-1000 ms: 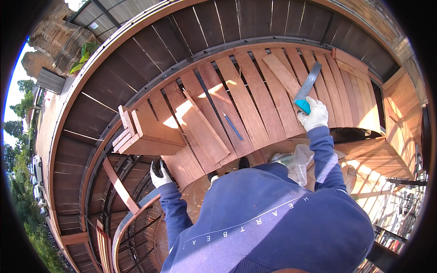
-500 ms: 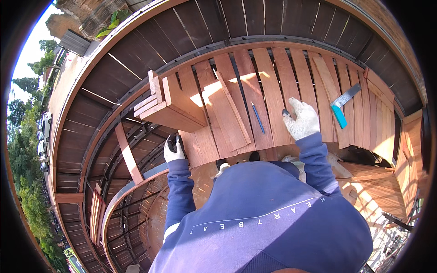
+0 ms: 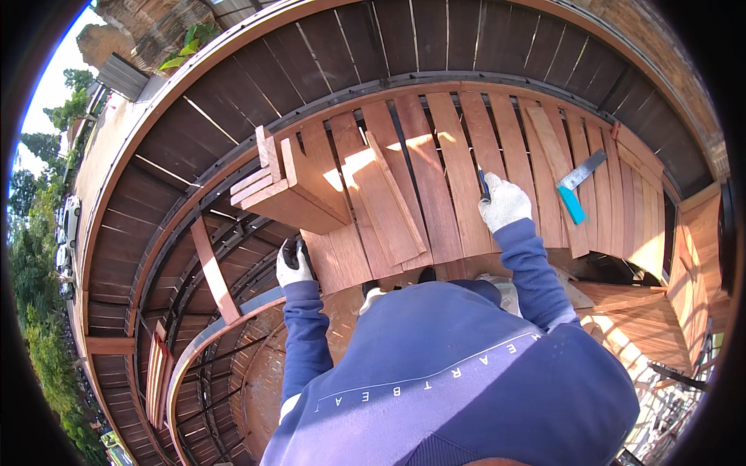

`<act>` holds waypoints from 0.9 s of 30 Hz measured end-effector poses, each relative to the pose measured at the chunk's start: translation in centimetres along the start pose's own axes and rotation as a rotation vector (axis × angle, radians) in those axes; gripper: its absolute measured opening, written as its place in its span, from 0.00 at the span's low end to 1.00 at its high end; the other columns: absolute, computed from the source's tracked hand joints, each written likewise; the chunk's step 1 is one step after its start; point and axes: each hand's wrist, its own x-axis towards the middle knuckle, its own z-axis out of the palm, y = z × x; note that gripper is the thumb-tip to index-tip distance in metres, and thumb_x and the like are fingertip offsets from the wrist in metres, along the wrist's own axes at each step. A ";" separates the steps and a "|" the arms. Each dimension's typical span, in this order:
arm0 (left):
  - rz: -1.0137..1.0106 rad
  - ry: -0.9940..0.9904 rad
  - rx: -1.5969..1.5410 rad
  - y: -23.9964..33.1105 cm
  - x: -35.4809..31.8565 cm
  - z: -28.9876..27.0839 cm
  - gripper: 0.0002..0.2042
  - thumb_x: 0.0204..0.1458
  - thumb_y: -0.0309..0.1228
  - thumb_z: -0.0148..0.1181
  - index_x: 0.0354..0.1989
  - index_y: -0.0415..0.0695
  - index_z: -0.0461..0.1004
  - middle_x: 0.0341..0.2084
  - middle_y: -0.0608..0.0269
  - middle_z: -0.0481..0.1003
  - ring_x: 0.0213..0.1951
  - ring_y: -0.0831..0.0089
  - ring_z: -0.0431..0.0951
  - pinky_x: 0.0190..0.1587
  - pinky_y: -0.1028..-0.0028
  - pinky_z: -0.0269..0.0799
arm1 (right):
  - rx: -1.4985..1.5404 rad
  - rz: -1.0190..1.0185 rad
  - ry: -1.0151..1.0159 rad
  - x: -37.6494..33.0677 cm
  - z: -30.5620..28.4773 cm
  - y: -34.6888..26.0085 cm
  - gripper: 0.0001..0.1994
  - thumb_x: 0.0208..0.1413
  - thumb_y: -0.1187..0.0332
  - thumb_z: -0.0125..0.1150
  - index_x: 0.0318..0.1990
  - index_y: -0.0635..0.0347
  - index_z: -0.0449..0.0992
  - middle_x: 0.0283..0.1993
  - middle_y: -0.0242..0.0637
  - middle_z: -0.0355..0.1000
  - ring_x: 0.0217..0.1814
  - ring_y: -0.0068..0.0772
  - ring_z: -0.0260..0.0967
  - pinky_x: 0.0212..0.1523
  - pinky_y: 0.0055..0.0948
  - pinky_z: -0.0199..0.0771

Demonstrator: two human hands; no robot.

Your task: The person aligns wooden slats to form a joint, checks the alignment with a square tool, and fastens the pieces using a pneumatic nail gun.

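Note:
My right hand (image 3: 507, 205), in a white work glove, is closed around a dark pencil (image 3: 484, 186) above the reddish-brown wooden slats (image 3: 462, 198). The pencil's tip points away from me, and its lower part is hidden by the fingers. At the left, my gloved left hand (image 3: 294, 264) has dark fingertips, with thumb and fingers curved but apart. It rests by the near left corner of the slats, next to a wide plank (image 3: 334, 256), and nothing shows in it. Between the hands, a narrow wood strip (image 3: 396, 194) lies on a broader board (image 3: 377, 210).
Several short boards (image 3: 299, 194) are stacked at the left end. A try square (image 3: 581, 180) with a turquoise handle lies at the right, on a loose board (image 3: 553, 147). Dark curved decking (image 3: 435, 39) runs along the far side. Open metal framing (image 3: 233, 272) shows at the left.
My right hand has moved left and has picked up the pencil, which lay on the slats before. My left hand has stayed near the same corner. The view has shifted slightly.

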 end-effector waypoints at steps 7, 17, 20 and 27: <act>-0.053 -0.026 -0.065 -0.7 0.0 0.4 0.16 0.56 0.32 0.61 0.48 0.32 0.73 0.41 0.52 0.78 0.44 0.64 0.78 0.51 0.69 0.71 | 0.018 0.283 0.095 -1.2 -0.1 9.4 0.18 0.44 0.67 0.63 0.45 0.61 0.75 0.36 0.50 0.76 0.39 0.51 0.74 0.42 0.42 0.75; -0.058 -0.036 -0.081 0.6 0.1 0.1 0.16 0.56 0.30 0.61 0.49 0.32 0.72 0.43 0.51 0.77 0.45 0.65 0.78 0.52 0.69 0.71 | 0.360 0.281 0.238 -1.3 -3.4 4.5 0.27 0.44 0.64 0.70 0.52 0.66 0.73 0.36 0.48 0.75 0.37 0.44 0.74 0.41 0.37 0.75; -0.071 -0.014 -0.181 -1.6 0.1 0.3 0.18 0.54 0.30 0.63 0.51 0.34 0.72 0.43 0.52 0.78 0.44 0.66 0.78 0.51 0.71 0.72 | 0.626 0.100 0.128 -1.6 -4.9 -2.9 0.30 0.40 0.67 0.73 0.54 0.67 0.72 0.38 0.45 0.73 0.36 0.38 0.72 0.40 0.33 0.75; -0.221 -0.068 -0.691 -1.6 2.4 -1.0 0.18 0.58 0.27 0.59 0.56 0.37 0.67 0.45 0.60 0.74 0.46 0.74 0.74 0.52 0.75 0.71 | 0.423 -0.065 -0.296 -1.9 -4.1 -15.0 0.27 0.47 0.67 0.64 0.57 0.66 0.70 0.51 0.56 0.73 0.49 0.51 0.74 0.50 0.37 0.75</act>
